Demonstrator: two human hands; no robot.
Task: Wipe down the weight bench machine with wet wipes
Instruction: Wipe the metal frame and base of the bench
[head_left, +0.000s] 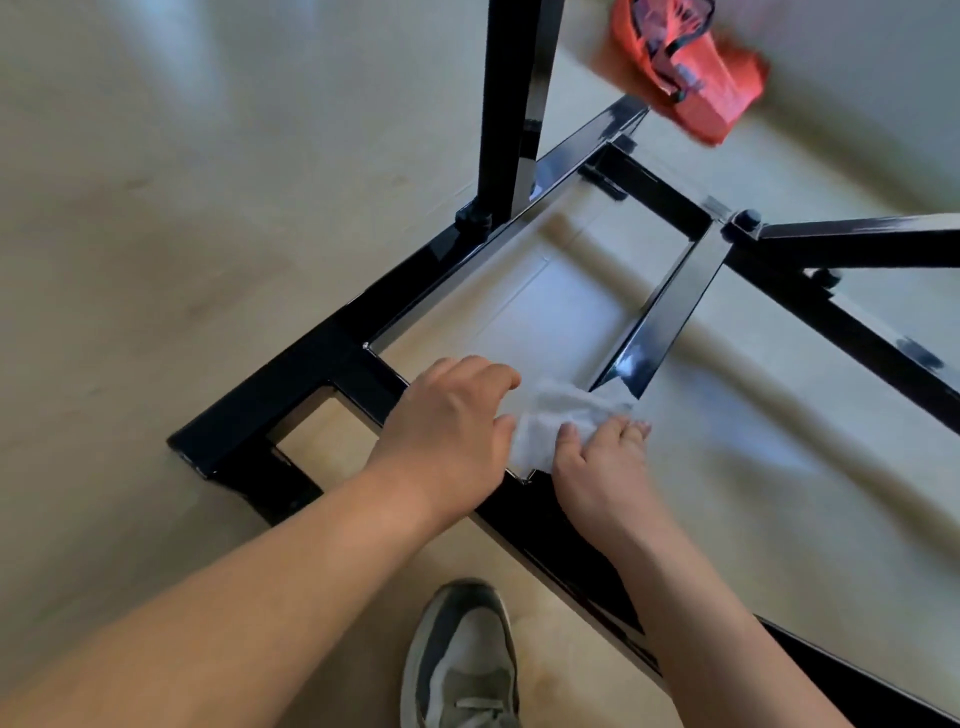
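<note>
Left hand (452, 415), right hand (597, 462) palm-down on wipe (558, 418)

We reach both bare forearms forward; our left hand (452, 421) grips the wipe (563, 410) at its left edge, our right hand (597, 462) pinches its right.

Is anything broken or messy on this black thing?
Nothing looks broken. The black frame has pale smudges on its far bars, maybe dust or glare. An orange packet lies crumpled by its far corner.
</note>
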